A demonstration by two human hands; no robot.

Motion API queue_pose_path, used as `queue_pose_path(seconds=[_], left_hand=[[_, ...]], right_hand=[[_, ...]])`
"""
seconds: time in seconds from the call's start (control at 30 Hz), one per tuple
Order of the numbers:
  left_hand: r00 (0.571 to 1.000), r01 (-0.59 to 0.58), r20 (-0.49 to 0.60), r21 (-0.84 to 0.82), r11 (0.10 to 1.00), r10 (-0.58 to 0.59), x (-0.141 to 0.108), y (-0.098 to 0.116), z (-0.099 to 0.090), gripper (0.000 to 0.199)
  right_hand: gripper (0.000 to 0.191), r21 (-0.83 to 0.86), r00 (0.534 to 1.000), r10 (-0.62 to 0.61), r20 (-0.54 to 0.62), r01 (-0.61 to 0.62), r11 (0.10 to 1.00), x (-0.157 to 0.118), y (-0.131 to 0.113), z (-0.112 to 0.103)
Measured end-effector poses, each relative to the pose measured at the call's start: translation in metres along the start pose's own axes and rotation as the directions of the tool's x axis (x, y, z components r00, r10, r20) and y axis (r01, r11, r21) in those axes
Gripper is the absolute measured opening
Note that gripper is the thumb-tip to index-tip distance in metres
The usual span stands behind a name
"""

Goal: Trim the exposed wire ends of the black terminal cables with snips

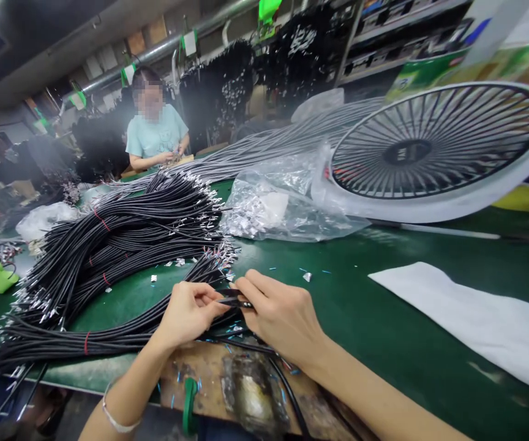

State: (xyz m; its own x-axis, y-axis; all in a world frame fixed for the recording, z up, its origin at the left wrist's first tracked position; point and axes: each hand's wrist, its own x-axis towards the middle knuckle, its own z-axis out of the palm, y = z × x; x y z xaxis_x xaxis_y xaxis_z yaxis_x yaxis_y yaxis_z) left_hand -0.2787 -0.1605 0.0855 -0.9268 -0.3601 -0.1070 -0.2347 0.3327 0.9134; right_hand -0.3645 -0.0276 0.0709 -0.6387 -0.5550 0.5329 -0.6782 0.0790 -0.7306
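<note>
My left hand (191,309) is closed in a pinch, its thumb and forefinger meeting at the tips of a dark scissor-like cutting tool (234,299). Whatever small piece lies between those fingertips is too hidden to make out. My right hand (276,306) is wrapped round the tool, whose two narrow dark jaws point left. Just beneath both hands, black cables (241,343) run over a worn wooden board (209,355). Close by on the left lies a bundle of black cables (122,339) with a red tie.
More cable bundles (131,214) with stripped ends cover the left of the green table (329,294). Behind lie a clear plastic bag (287,208) and long grey cables (269,144). A fan (430,153) stands at right, near a white cloth (471,312). A person (157,131) sits across the table.
</note>
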Motion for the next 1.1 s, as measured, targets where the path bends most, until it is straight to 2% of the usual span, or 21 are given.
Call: queue_pose_path(seconds=[0.07, 0.13, 0.2, 0.27, 0.33, 0.37, 0.43, 0.47, 0.5, 0.53, 0.6, 0.67, 0.7, 0.73, 0.8, 0.83, 0.87, 0.9, 1.0, 1.03, 1.1], left_hand=[[1.0, -0.027, -0.007, 0.022, 0.999, 0.027, -0.002, 0.003, 0.0, 0.023], [0.996, -0.078, -0.038, 0.051, 0.996, 0.08, -0.004, 0.007, -0.003, 0.022], [0.99, -0.13, -0.056, 0.045, 0.99, 0.132, -0.006, 0.01, -0.006, 0.022], [0.993, -0.113, -0.037, 0.042, 0.993, 0.115, -0.006, 0.011, -0.009, 0.022], [0.995, -0.102, -0.016, 0.046, 0.994, 0.103, -0.005, 0.009, -0.011, 0.024], [0.995, -0.1, -0.001, 0.037, 0.994, 0.1, -0.004, 0.007, -0.012, 0.026], [0.994, -0.104, 0.021, 0.008, 0.995, 0.104, -0.002, 0.004, -0.015, 0.03], [0.994, -0.107, 0.033, -0.002, 0.994, 0.107, -0.001, 0.002, -0.016, 0.031], [0.993, -0.107, 0.043, -0.004, 0.994, 0.107, -0.001, 0.001, -0.017, 0.033], [0.993, -0.103, 0.052, -0.001, 0.995, 0.103, 0.0, 0.0, -0.017, 0.033], [0.993, -0.109, 0.055, 0.014, 0.994, 0.108, 0.001, 0.0, -0.018, 0.032], [0.991, -0.131, 0.044, 0.029, 0.991, 0.13, 0.0, 0.002, -0.019, 0.029], [0.988, -0.149, 0.045, 0.032, 0.988, 0.148, 0.0, 0.003, -0.019, 0.027], [0.984, -0.17, 0.053, 0.029, 0.985, 0.168, 0.0, 0.005, -0.02, 0.025], [0.974, -0.213, 0.075, 0.002, 0.977, 0.212, -0.001, 0.007, -0.019, 0.023], [0.97, -0.23, 0.075, -0.01, 0.973, 0.23, -0.001, 0.008, -0.018, 0.022], [0.97, -0.239, 0.055, -0.009, 0.971, 0.239, -0.001, 0.007, -0.016, 0.021], [0.971, -0.24, 0.015, 0.004, 0.971, 0.24, -0.001, 0.007, -0.013, 0.02], [0.972, -0.214, -0.09, 0.038, 0.976, 0.216, -0.002, 0.004, -0.007, 0.018], [0.973, -0.212, -0.081, 0.033, 0.977, 0.214, -0.002, 0.004, -0.007, 0.019], [0.974, -0.225, -0.031, 0.022, 0.974, 0.226, -0.003, 0.004, -0.008, 0.02]], right_hand=[[0.017, 0.108, 0.988, 0.135, 0.081, -0.143, 0.984, 0.0, -0.002, 0.002], [0.025, 0.252, 0.942, 0.247, 0.229, -0.302, 0.919, 0.001, -0.006, 0.004], [0.029, 0.331, 0.921, 0.247, 0.301, -0.344, 0.879, 0.004, -0.008, 0.004], [0.027, 0.337, 0.954, 0.212, 0.212, -0.275, 0.901, 0.008, -0.006, 0.0], [0.024, 0.264, 0.98, 0.195, 0.025, -0.195, 0.945, 0.013, -0.002, -0.008], [0.023, 0.209, 0.976, 0.197, -0.093, -0.174, 0.962, 0.015, 0.001, -0.014], [0.025, 0.13, 0.921, 0.229, -0.316, -0.197, 0.972, 0.019, 0.006, -0.023], [0.028, 0.125, 0.904, 0.244, -0.35, -0.213, 0.969, 0.02, 0.008, -0.025], [0.031, 0.154, 0.927, 0.247, -0.281, -0.21, 0.965, 0.02, 0.008, -0.026], [0.034, 0.195, 0.962, 0.225, -0.156, -0.193, 0.962, 0.019, 0.007, -0.025], [0.034, 0.256, 0.993, 0.101, 0.063, -0.114, 0.96, 0.017, 0.003, -0.02], [0.029, 0.306, 0.991, 0.011, 0.135, -0.052, 0.951, 0.013, -0.002, -0.013], [0.028, 0.36, 0.988, 0.015, 0.152, -0.07, 0.93, 0.011, -0.005, -0.01], [0.027, 0.443, 0.981, 0.052, 0.188, -0.132, 0.887, 0.009, -0.006, -0.008], [0.03, 0.599, 0.928, 0.158, 0.337, -0.341, 0.724, 0.007, -0.007, -0.005], [0.03, 0.634, 0.896, 0.192, 0.401, -0.423, 0.648, 0.007, -0.007, -0.004], [0.03, 0.634, 0.881, 0.214, 0.421, -0.455, 0.626, 0.007, -0.007, -0.004], [0.03, 0.602, 0.893, 0.232, 0.385, -0.434, 0.67, 0.007, -0.007, -0.004], [0.032, 0.374, 0.972, 0.214, 0.093, -0.234, 0.898, 0.009, -0.009, -0.005], [0.034, 0.332, 0.976, 0.214, 0.036, -0.214, 0.919, 0.009, -0.01, -0.006], [0.033, 0.392, 0.962, 0.268, 0.042, -0.263, 0.881, 0.009, -0.011, -0.007]])
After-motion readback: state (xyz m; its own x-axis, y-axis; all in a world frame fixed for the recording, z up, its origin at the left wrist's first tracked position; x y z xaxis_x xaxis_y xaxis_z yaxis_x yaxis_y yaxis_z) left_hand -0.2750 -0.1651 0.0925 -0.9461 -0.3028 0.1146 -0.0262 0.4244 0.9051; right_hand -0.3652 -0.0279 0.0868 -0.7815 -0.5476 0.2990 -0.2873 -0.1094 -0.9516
